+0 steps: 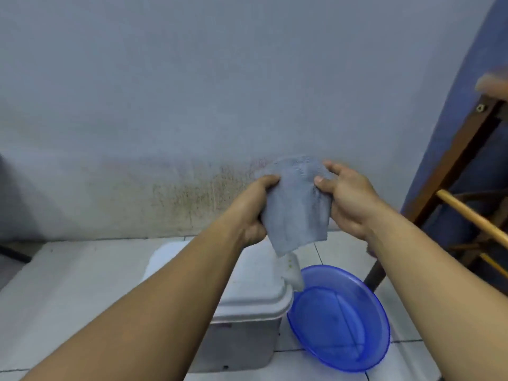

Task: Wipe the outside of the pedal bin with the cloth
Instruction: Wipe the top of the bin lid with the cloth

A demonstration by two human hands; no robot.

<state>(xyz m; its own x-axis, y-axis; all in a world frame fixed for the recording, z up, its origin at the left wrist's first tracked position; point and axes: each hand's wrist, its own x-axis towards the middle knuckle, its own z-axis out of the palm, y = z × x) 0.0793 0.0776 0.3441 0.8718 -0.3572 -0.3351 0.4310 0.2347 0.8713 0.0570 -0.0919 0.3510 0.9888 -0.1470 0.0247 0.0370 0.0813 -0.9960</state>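
A grey cloth [295,210] hangs in the air in front of the wall, held up between both hands. My left hand [254,210] grips its left edge, and my right hand [349,199] pinches its right edge with thumb and fingers. Below them on the tiled floor stands the grey pedal bin [247,320] with its lid shut. My left forearm hides part of the lid. The cloth's lower tip dangles above the bin's right rear corner.
A translucent blue basin [341,317] sits on the floor against the bin's right side. A wooden chair [450,171] with a yellow rung stands at the right. The stained grey wall [192,105] rises just behind the bin.
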